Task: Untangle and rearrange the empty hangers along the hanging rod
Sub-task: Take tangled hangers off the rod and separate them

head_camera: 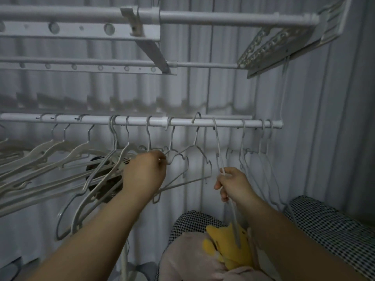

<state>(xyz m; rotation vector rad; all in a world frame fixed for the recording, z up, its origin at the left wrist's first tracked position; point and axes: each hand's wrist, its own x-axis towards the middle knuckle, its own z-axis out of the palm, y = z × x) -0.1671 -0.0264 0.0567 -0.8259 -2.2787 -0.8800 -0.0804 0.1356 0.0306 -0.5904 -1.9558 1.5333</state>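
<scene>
Grey backdrop (324, 151), crowded rod (227, 123) (gaps rightward)

The hanging rod (223, 123) looked like smooth, white-coated metal with a dull sheen. The thin hangers (191, 147) were wire with a matt pale coating. The broad hangers (46, 151) looked like smooth white plastic. The checked cloth (328, 224) was woven, the yellow item (225, 254) soft and fuzzy, the pink fabric (182, 258) fleecy.

just the one cam, worn on the head, wide angle, facing straight at the hanging rod (142, 121) from close up, drying rack (223, 20) overhead
</scene>
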